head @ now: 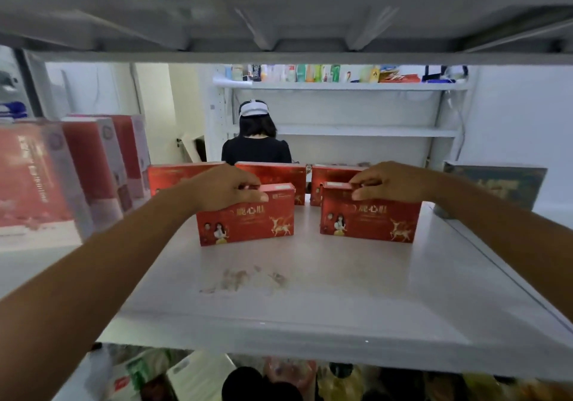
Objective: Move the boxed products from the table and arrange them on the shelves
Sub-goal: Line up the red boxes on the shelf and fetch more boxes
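Your left hand [228, 188] grips the top of the left red box [248, 221], fingers curled over it. Your right hand [389, 180] grips the right red box [372, 221] the same way. Both boxes stand upright, midway between the front and back edges of the shelf [310, 292], just in front of the back row [276, 172]. It looks best to slide them back slowly, keep them straight, then let go.
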